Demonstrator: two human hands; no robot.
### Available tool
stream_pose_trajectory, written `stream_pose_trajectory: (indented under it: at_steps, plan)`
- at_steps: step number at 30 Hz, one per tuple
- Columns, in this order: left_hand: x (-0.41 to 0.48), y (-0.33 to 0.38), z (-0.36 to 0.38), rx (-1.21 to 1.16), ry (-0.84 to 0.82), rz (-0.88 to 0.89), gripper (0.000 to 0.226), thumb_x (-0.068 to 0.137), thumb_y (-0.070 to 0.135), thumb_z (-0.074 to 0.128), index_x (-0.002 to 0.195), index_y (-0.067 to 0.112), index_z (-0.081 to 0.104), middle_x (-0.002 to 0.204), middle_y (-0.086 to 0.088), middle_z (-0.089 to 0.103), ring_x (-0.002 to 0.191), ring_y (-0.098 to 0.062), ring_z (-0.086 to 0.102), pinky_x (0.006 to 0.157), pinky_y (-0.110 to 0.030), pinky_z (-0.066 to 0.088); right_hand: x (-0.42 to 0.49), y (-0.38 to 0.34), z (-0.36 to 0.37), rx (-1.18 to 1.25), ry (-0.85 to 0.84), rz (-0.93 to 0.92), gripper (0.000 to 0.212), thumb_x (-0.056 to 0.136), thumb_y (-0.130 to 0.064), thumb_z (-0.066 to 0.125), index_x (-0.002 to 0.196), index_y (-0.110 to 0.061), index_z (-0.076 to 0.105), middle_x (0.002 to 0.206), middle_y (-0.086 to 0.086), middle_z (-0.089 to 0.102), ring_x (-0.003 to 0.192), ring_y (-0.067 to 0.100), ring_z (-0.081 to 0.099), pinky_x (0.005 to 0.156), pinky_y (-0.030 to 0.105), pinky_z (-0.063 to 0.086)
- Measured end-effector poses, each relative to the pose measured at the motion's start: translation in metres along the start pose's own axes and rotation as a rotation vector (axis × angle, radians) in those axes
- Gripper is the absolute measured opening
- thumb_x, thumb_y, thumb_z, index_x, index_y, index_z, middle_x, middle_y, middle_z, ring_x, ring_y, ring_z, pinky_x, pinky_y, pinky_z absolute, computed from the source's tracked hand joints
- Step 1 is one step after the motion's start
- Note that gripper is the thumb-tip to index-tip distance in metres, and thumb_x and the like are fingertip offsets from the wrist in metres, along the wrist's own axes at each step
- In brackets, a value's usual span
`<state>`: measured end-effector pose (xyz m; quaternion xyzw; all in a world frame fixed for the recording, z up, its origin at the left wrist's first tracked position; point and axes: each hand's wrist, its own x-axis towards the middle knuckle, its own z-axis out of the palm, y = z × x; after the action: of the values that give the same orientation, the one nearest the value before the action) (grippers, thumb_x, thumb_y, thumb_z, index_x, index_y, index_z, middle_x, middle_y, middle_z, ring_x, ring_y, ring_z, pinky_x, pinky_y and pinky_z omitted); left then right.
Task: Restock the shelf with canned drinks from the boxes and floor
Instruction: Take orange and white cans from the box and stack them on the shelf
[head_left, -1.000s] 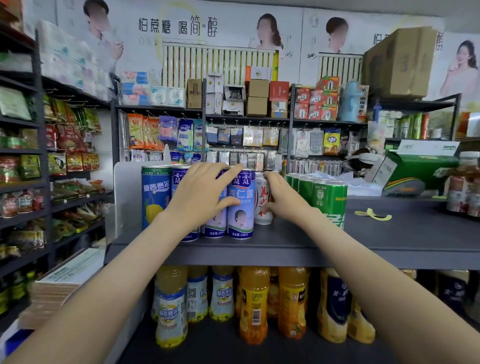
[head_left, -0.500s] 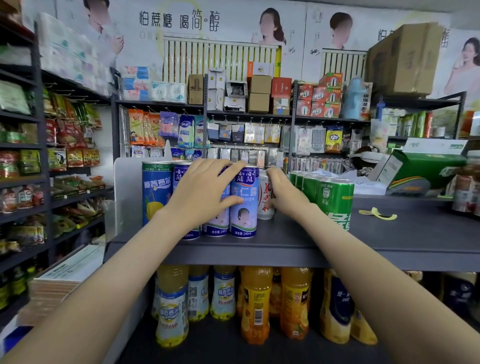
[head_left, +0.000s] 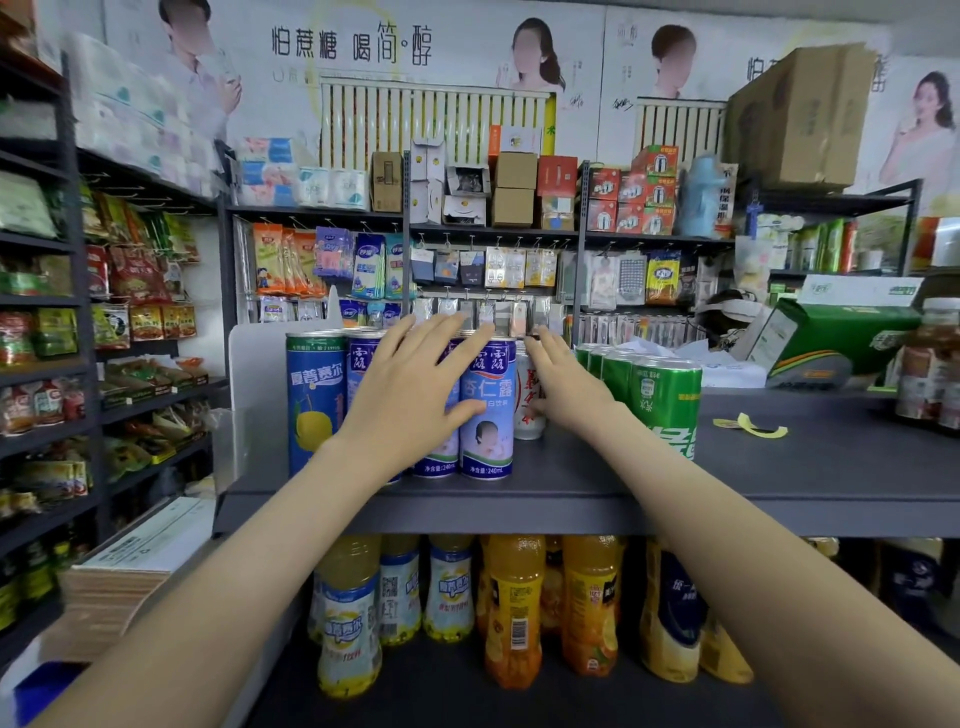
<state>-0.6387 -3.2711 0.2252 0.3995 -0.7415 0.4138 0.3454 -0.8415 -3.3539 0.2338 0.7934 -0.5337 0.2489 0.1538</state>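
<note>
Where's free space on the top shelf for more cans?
Bare shelf runs right of the green cans, up to the yellow tape scrap and the bottles at the right edge. A front strip below the blue cans is open. Crowded: left end, where both hands press cans.

Blue can (head_left: 488, 410) reads 杏仁露 — 240mL at its foot; wall poster (head_left: 353, 44): 怕蔗糖 喝简·醇.
</note>
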Motion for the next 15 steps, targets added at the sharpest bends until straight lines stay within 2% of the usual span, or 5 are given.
stream_pose_trajectory:
  at_steps: [2,5,7,10,15]
  plan:
    - [-0.005,0.005,0.001,-0.007,0.037,-0.003,0.064,0.084,0.04,0.061,0.14,0.013,0.046,0.137,-0.015,0.051,0.128,-0.032,0.047,0.111,-0.043,0.021,-0.013,-0.006,-0.008,0.042,-0.011,0.025,0.088,0.089,-0.013,0.062,0.152,-0.012,0.0,0.16,0.005,-0.008,0.147,0.018,-0.004,0.114,0.032,0.02]
    - [-0.017,0.016,0.002,-0.041,0.05,-0.033,0.056,0.088,0.037,0.048,0.137,0.009,0.048,0.139,-0.017,0.049,0.13,-0.032,0.045,0.113,-0.042,0.018,-0.043,-0.02,-0.015,0.134,0.023,0.05,0.079,0.092,-0.012,0.056,0.151,-0.012,0.004,0.16,0.004,-0.002,0.146,0.018,0.007,0.11,0.033,0.028]
    - [-0.028,0.027,-0.003,-0.074,0.06,-0.072,0.053,0.09,0.035,0.045,0.134,0.008,0.051,0.139,-0.018,0.049,0.129,-0.032,0.046,0.112,-0.042,0.02,-0.067,-0.029,-0.019,0.2,0.054,0.059,0.073,0.093,-0.013,0.054,0.151,-0.011,0.009,0.16,0.005,0.006,0.146,0.019,0.012,0.112,0.035,0.027]
    - [-0.053,0.047,-0.018,-0.13,0.062,-0.128,0.05,0.091,0.033,0.043,0.131,0.006,0.054,0.135,-0.017,0.053,0.124,-0.032,0.048,0.11,-0.041,0.026,-0.109,-0.038,-0.028,0.256,0.107,0.038,0.066,0.093,-0.015,0.054,0.148,-0.007,0.019,0.156,0.009,0.02,0.143,0.021,0.02,0.112,0.029,0.022]
    - [-0.11,0.08,-0.065,-0.191,0.036,-0.196,0.049,0.09,0.03,0.047,0.132,0.005,0.052,0.124,-0.013,0.059,0.114,-0.024,0.05,0.099,-0.033,0.035,-0.185,-0.054,-0.035,0.342,0.244,-0.036,0.054,0.093,-0.019,0.055,0.142,-0.011,0.033,0.141,0.003,0.04,0.131,0.016,0.037,0.102,0.021,0.029]
